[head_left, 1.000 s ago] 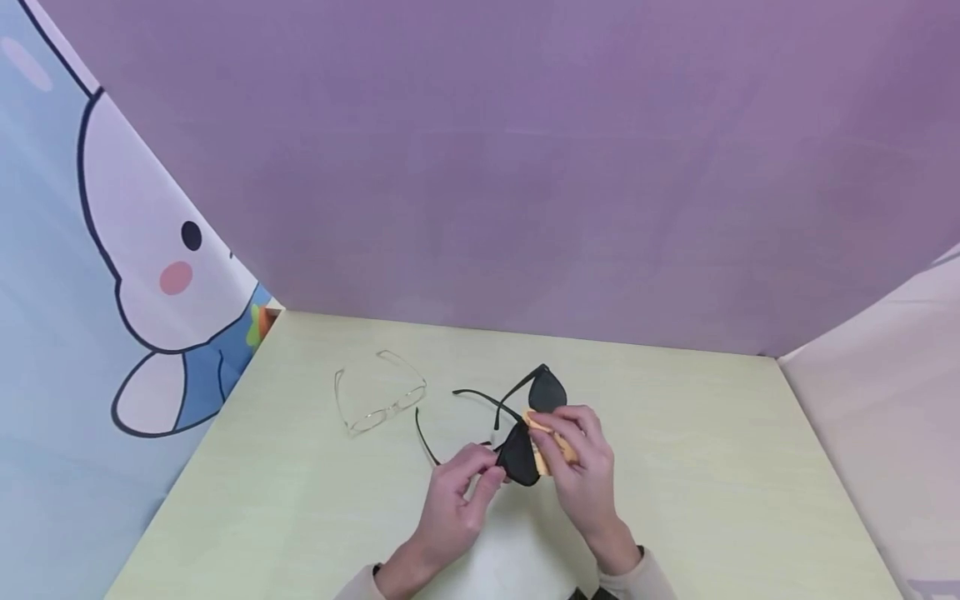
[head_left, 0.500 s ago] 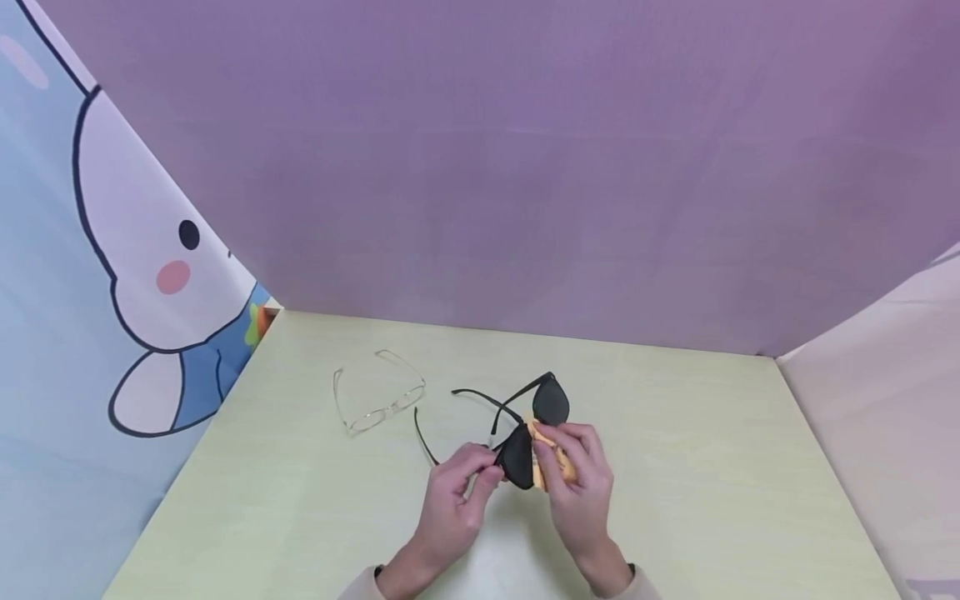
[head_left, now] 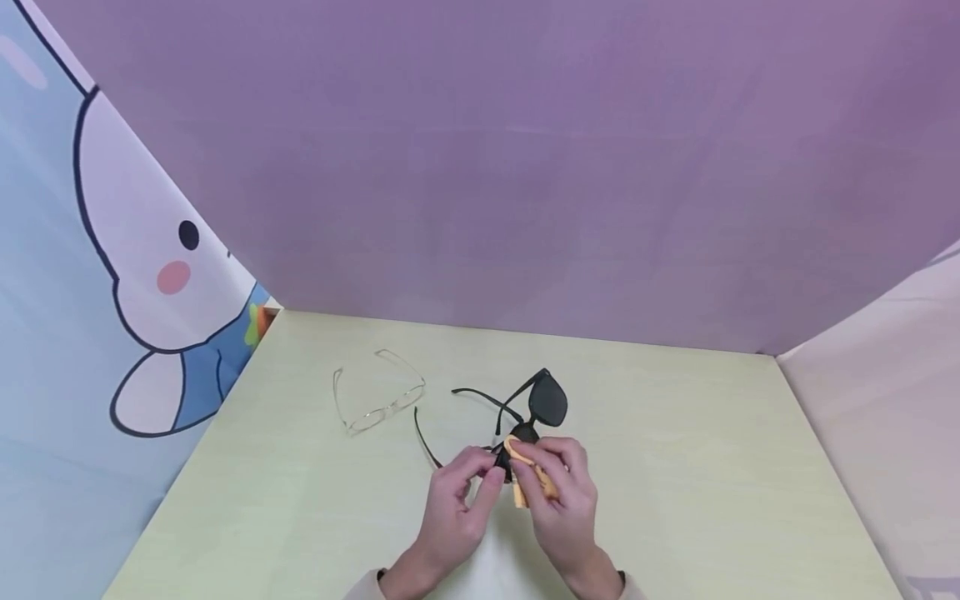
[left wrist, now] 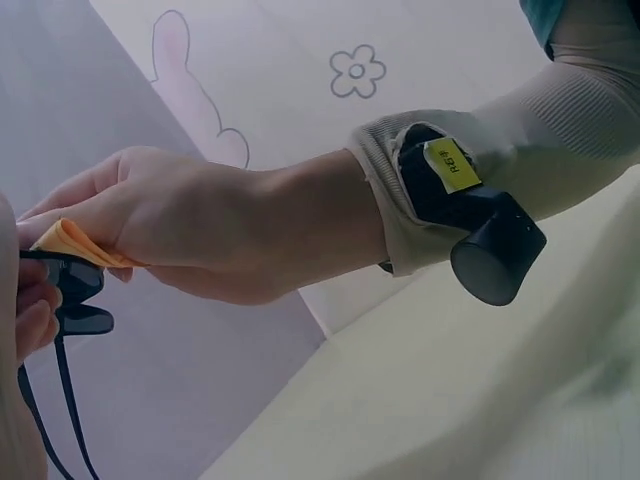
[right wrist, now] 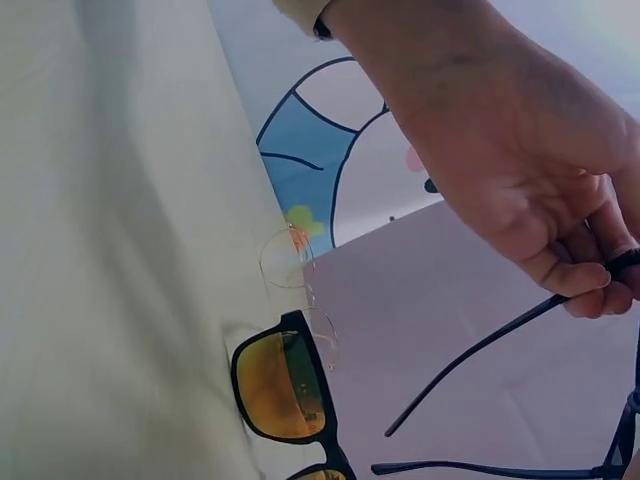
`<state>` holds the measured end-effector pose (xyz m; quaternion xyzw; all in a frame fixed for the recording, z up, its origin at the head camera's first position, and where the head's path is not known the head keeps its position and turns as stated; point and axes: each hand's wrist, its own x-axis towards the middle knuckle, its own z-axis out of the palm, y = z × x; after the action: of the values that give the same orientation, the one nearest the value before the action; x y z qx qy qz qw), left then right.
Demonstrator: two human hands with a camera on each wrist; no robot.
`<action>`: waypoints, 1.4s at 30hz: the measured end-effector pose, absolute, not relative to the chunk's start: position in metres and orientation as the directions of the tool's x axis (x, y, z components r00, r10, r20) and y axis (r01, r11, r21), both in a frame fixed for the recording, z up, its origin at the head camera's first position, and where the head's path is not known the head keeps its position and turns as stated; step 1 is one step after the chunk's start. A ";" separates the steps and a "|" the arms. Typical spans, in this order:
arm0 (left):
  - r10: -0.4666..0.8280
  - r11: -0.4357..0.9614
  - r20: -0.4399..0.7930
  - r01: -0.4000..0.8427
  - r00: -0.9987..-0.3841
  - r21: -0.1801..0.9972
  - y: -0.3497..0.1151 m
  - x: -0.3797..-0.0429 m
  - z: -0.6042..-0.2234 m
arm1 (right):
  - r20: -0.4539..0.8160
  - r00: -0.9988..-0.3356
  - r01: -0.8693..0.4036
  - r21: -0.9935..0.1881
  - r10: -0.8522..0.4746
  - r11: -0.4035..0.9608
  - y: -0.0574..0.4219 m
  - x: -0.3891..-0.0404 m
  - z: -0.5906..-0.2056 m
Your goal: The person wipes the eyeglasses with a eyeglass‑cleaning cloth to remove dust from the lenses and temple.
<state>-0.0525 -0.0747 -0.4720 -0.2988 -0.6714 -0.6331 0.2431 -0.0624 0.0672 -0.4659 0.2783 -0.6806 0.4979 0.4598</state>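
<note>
Black sunglasses (head_left: 548,400) are held up in front of me, their temples pointing away to the left. At the lower edge of the frame, my left hand (head_left: 459,508) pinches them between thumb and fingers. An orange cloth (head_left: 545,486) is gripped in my right hand (head_left: 564,510) and lies over the nearer lens, covering most of it. In the left wrist view the folded cloth (left wrist: 75,243) shows beside the dark frame (left wrist: 80,280). The right wrist view shows the left fingers (right wrist: 580,285) on the black frame.
Thin wire-framed eyeglasses (head_left: 369,420) lie on the table (head_left: 697,467) to the left. Another pair of dark-framed glasses with orange-tinted lenses (right wrist: 280,385) rests there too, partly hidden behind my left hand in the head view. A purple wall (head_left: 525,183) stands behind the table.
My right hand and the cloth have moved left and down across the nearer lens, covering more of it. The sunglasses have shifted slightly; my left hand stays nearly still.
</note>
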 end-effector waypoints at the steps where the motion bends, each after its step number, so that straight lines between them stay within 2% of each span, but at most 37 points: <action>1: 0.089 0.017 0.699 0.703 -0.710 0.711 -0.075 -0.053 -0.472 | 0.908 -0.412 -0.840 -0.409 0.073 0.357 0.067 -0.063 -0.466; 6: 0.072 0.019 0.671 0.673 -0.738 0.739 -0.075 -0.053 -0.471 | 0.921 -0.387 -0.826 -0.371 0.050 0.425 0.073 -0.068 -0.463; 12: 0.066 0.019 0.655 0.657 -0.753 0.754 -0.076 -0.052 -0.470 | 0.894 -0.437 -0.769 -0.431 0.104 0.472 0.086 -0.077 -0.462; 16: 0.063 0.036 0.654 0.657 -0.754 0.753 -0.076 -0.052 -0.470 | 0.892 -0.435 -0.770 -0.440 0.123 0.462 0.091 -0.079 -0.461; 19: 0.085 0.071 0.667 0.672 -0.741 0.737 -0.077 -0.052 -0.473 | 0.904 -0.411 -0.789 -0.416 0.114 0.453 0.094 -0.082 -0.458; 26: 0.174 0.099 0.734 0.753 -0.657 0.650 -0.080 -0.050 -0.479 | 0.923 -0.384 -0.817 -0.355 0.029 0.454 0.105 -0.095 -0.449; 29: 0.180 0.072 0.739 0.758 -0.649 0.648 -0.083 -0.050 -0.480 | 0.913 -0.406 -0.810 -0.375 0.031 0.450 0.112 -0.102 -0.448; 34: 0.196 0.046 0.734 0.754 -0.651 0.656 -0.085 -0.049 -0.480 | 0.872 -0.479 -0.762 -0.472 0.105 0.443 0.125 -0.116 -0.449; 36: 0.201 0.044 0.732 0.752 -0.651 0.657 -0.086 -0.049 -0.481 | 0.864 -0.488 -0.755 -0.491 0.126 0.435 0.126 -0.117 -0.450; 38: 0.204 0.047 0.729 0.750 -0.654 0.660 -0.086 -0.049 -0.481 | 0.873 -0.474 -0.767 -0.475 0.118 0.432 0.123 -0.114 -0.452; 42: 0.197 0.050 0.714 0.734 -0.672 0.677 -0.087 -0.050 -0.481 | 0.920 -0.389 -0.819 -0.367 0.044 0.440 0.109 -0.105 -0.456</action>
<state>-0.0500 -0.0873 -0.4812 -0.3379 -0.6891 -0.6008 0.2234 -0.1054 0.1090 -0.4557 0.2768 -0.7008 0.4510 0.4784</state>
